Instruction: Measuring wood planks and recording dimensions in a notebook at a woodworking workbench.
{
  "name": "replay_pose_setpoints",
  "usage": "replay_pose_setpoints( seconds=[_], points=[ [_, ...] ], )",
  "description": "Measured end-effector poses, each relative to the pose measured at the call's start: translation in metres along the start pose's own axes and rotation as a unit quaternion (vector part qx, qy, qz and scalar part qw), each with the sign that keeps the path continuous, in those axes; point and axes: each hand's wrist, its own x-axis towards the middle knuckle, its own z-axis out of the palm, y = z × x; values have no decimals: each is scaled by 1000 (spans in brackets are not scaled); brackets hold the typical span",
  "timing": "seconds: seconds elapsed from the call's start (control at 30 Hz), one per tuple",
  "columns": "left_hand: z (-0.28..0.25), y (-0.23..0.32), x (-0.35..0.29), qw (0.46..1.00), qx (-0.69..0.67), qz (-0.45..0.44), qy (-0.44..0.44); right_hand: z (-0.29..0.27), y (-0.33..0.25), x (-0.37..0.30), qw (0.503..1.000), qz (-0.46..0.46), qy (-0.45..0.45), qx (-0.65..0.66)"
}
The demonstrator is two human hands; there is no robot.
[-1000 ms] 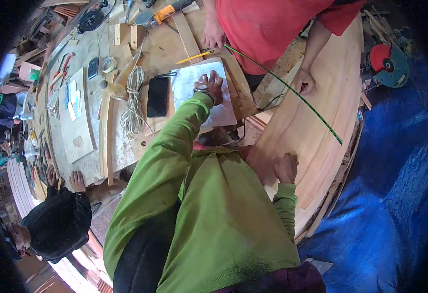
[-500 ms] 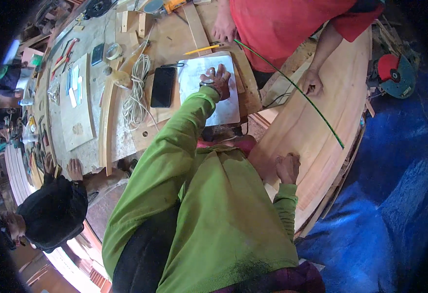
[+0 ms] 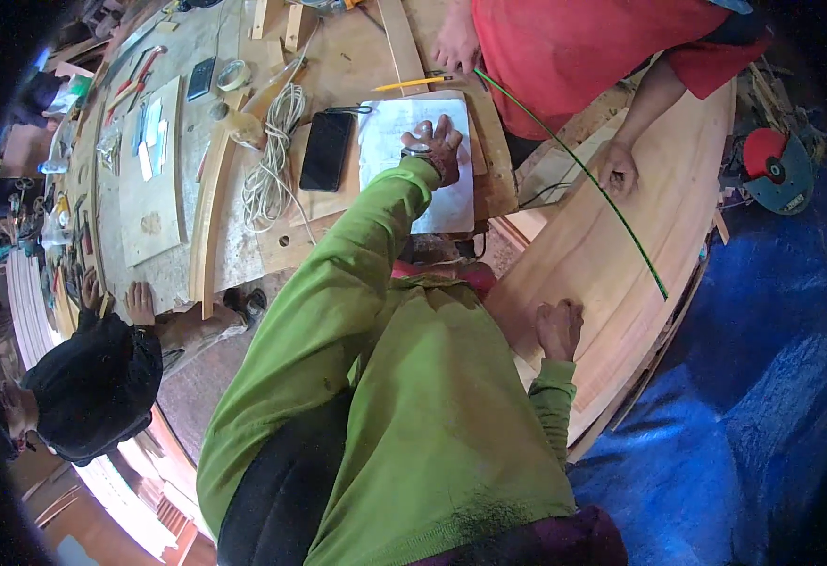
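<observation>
My left hand (image 3: pixel 435 149) lies with fingers spread on white paper sheets (image 3: pixel 395 134) at the table's near edge. A watch or band circles that wrist. My right hand (image 3: pixel 560 330) rests on a broad, curved wooden board (image 3: pixel 611 274), its fingers curled; whatever is under them, if anything, is hidden. A black phone (image 3: pixel 328 151) lies just left of the paper, and a yellow pencil (image 3: pixel 412 84) beyond it. A thin, green, curved strip (image 3: pixel 583 170) crosses from beside a red-shirted person's hand (image 3: pixel 457 43) over the board. That person's other hand (image 3: pixel 615 168) is on the board.
Left of the phone lie a bundle of pale cord (image 3: pixel 270 160), a yellowish bottle (image 3: pixel 240 125) and a long wood strip (image 3: pixel 208 222). A disc-shaped tool (image 3: pixel 779 170) and blue tarp (image 3: pixel 706 415) are at right. Another person in black (image 3: pixel 98 391) stands at lower left.
The whole view has shifted slightly, carrying the table and paper a little right and up. My left hand stays spread on the paper, my right on the board.
</observation>
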Motion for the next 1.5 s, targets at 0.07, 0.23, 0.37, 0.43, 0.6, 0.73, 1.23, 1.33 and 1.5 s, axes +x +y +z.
replay_pose_setpoints(
  seconds=[0.07,0.23,0.37,0.43,0.6,0.73,1.23,1.33,1.5],
  points=[
    [0,0,0,1000,-2,-1,-2,11,6,3,1000,-17,9,-22],
    [12,-2,6,1000,-15,-10,25,6,4,-1,999,-26,23,-5],
    [11,-1,5,1000,7,-4,21,2,1,-2,999,-34,37,-12],
    [10,-1,6,1000,14,-3,19,0,0,-2,1000,-19,22,-3],
    [9,-1,5,1000,-10,2,24,15,9,-1,997,-29,75,2],
    [15,-2,7,1000,10,-1,29,13,11,3,997,-60,32,-27],
    [3,2,0,1000,4,-6,20,5,3,-1,998,-28,48,3],
    [2,2,0,1000,10,-9,12,8,5,1,998,-37,51,-9],
    [9,1,1,999,26,-7,37,-4,-6,-1,1000,24,4,-4]
  ],
)
